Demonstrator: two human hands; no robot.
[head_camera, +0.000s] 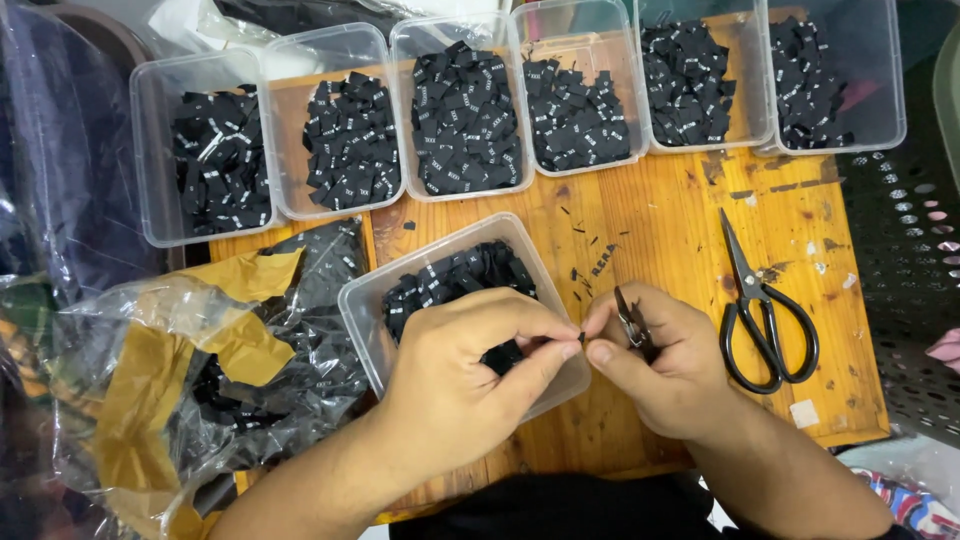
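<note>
Pinching a tiny black label piece (580, 338) between thumb and forefinger of the left hand (470, 375) — fingertips pressed together against those of the right hand (655, 365). Gripping small thread snips (630, 325) in the right hand, fingers curled around them, blades pointing toward the label piece. Hovering with the left hand over a clear tub (372, 318) of black labels. Lying just right of the right hand — black scissors (760, 310) on the wooden board (660, 240). Standing beyond both hands, a row of clear tubs (455, 105) with black labels; resting left of the left hand, a crumpled plastic bag (200, 360).
</note>
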